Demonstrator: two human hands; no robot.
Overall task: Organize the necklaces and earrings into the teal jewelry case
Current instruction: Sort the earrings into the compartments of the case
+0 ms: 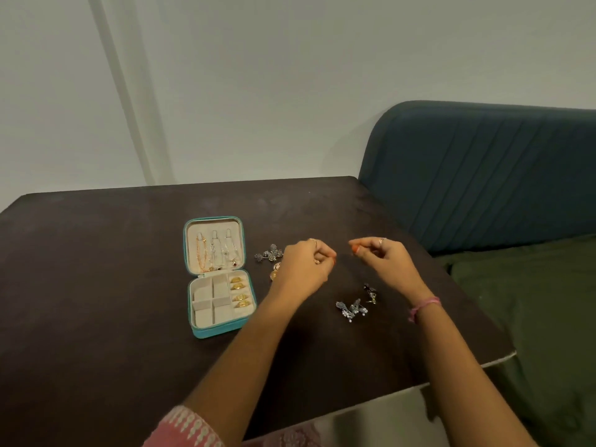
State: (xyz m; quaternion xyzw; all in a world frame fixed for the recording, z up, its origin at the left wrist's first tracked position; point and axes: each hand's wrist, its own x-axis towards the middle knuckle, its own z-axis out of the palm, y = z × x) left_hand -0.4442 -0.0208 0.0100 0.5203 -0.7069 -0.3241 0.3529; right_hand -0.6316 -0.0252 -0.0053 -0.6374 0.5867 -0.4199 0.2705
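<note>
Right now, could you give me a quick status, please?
Both hands, left and right, raised, fingers pinched; held item too small to tell. Teal jewelry case open, chains hung. Silver earrings loose on table.

A dark brown table [129, 269] spreads out in front of me, its far edge against a pale wall [290, 75]. To my right a sofa with a dark teal ribbed backrest [483, 175] stands just beside the table, and a dark green cushion [532, 301] lies on its seat.
</note>
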